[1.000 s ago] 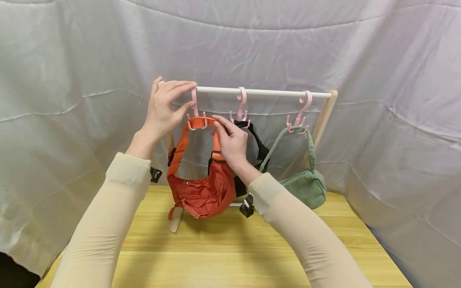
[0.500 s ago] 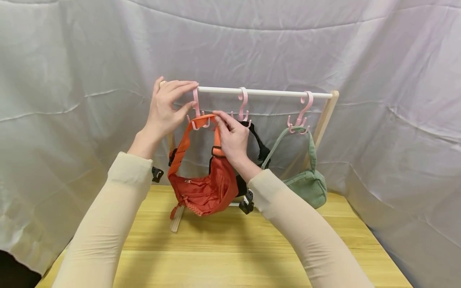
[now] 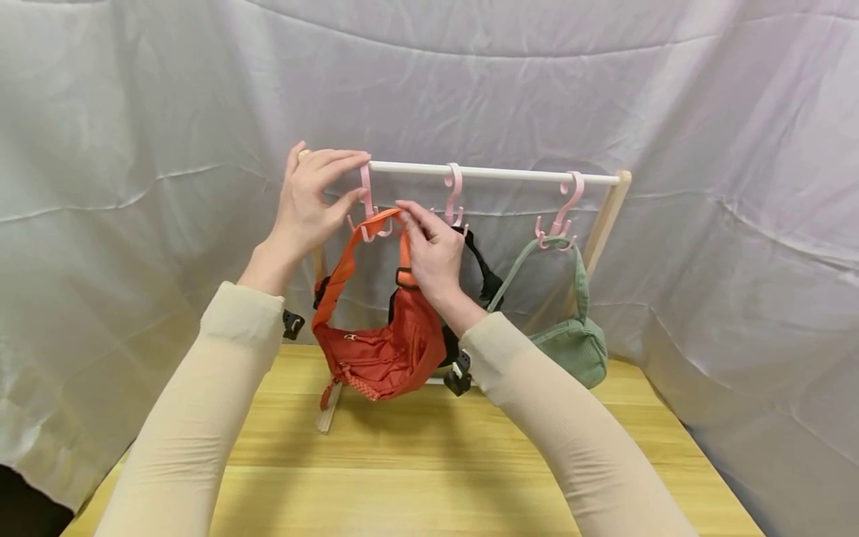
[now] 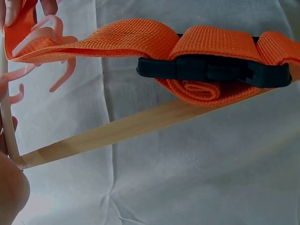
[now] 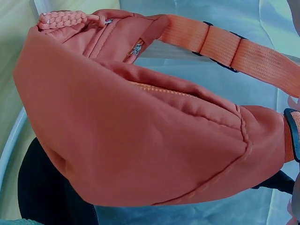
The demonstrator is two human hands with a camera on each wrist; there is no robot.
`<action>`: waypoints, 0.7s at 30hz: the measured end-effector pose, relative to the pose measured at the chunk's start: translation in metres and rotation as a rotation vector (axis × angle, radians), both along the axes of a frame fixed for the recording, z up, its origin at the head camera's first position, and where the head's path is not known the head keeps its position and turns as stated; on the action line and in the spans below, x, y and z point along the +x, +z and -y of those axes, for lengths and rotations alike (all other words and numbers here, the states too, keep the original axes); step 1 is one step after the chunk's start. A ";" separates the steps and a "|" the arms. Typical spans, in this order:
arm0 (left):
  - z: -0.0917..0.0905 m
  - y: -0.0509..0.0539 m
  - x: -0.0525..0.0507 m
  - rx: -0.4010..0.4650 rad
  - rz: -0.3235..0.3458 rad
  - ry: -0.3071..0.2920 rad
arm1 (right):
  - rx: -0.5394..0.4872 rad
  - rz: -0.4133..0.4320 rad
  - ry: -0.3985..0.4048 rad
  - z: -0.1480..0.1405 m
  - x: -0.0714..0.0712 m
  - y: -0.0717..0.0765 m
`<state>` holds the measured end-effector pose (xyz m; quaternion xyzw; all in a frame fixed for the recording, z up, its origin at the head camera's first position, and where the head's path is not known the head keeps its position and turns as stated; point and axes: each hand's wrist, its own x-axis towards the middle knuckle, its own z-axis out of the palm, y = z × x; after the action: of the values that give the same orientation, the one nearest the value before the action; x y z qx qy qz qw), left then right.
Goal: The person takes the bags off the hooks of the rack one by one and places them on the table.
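Your left hand (image 3: 310, 195) is at the rail's (image 3: 510, 174) left end, fingertips over the top of the left pink hook (image 3: 366, 183), thumb against its stem: a light pinch, by my reading. Your right hand (image 3: 435, 257) pinches the orange strap (image 3: 344, 265) just right of that hook's prongs. The red bag (image 3: 416, 335) hangs from this strap, above the tabletop (image 3: 376, 485), overlapping the black bag strap's hook side in view; contact unclear.

Risks, as judged:
- Strap runs slantwise across the prongs, higher at your right fingers. Uneven lift could snag it on a prong tip.
- Left wrist view: buckle (image 4: 211, 70) and rolled webbing make a bulk that might catch if dragged through.
- Should your left pinch slacken, an upward pull could tip the hook off the rail.
- Loosening your right pinch with the strap half seated may drop the bag.
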<state>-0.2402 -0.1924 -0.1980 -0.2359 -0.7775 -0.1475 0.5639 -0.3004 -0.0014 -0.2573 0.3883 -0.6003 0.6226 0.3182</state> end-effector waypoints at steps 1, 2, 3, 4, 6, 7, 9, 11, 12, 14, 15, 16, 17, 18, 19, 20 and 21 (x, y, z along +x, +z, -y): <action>0.000 0.000 0.000 -0.001 0.000 -0.001 | -0.004 -0.007 0.006 0.000 0.000 0.000; 0.000 0.000 0.000 -0.001 0.000 -0.002 | -0.009 -0.014 0.016 0.000 -0.001 0.000; -0.001 0.000 -0.001 -0.001 0.000 -0.003 | -0.012 -0.020 0.024 0.000 -0.001 0.001; -0.001 0.000 -0.001 0.000 -0.001 -0.003 | -0.014 -0.024 0.029 -0.001 -0.001 0.001; -0.002 0.000 -0.001 -0.006 -0.004 0.003 | -0.014 -0.034 0.041 -0.001 0.000 0.003; -0.002 0.000 -0.001 0.000 -0.006 -0.001 | -0.010 -0.040 0.041 -0.001 0.000 0.004; -0.002 0.001 -0.001 0.006 -0.008 -0.006 | -0.002 -0.056 0.028 -0.001 0.001 0.005; -0.003 0.001 -0.001 0.006 -0.008 -0.008 | 0.002 -0.074 0.023 -0.001 0.001 0.006; -0.003 0.002 -0.001 0.006 -0.007 -0.009 | 0.003 -0.083 0.018 -0.001 0.002 0.007; -0.004 0.002 -0.001 0.002 -0.005 -0.005 | 0.008 -0.096 0.011 -0.001 0.002 0.008; -0.004 0.002 -0.001 -0.001 -0.003 -0.002 | 0.010 -0.100 0.014 -0.001 0.003 0.008; -0.004 0.002 -0.001 0.000 -0.002 -0.003 | 0.014 -0.104 0.019 -0.001 0.004 0.009; -0.004 0.002 -0.001 0.001 -0.001 -0.003 | 0.018 -0.107 0.021 -0.001 0.004 0.009; -0.004 0.002 -0.001 0.004 0.000 -0.003 | 0.022 -0.110 0.021 -0.001 0.004 0.009; -0.004 0.002 0.000 0.006 0.000 -0.004 | 0.024 -0.114 0.025 0.000 0.004 0.010; -0.004 0.001 0.000 0.009 -0.001 -0.005 | 0.024 -0.117 0.032 0.000 0.004 0.010; -0.004 0.001 0.000 0.010 -0.001 -0.006 | 0.023 -0.122 0.036 0.001 0.005 0.010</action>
<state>-0.2404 -0.1880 -0.1968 -0.2356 -0.7757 -0.1533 0.5651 -0.2957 -0.0022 -0.2475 0.4398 -0.5799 0.5965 0.3383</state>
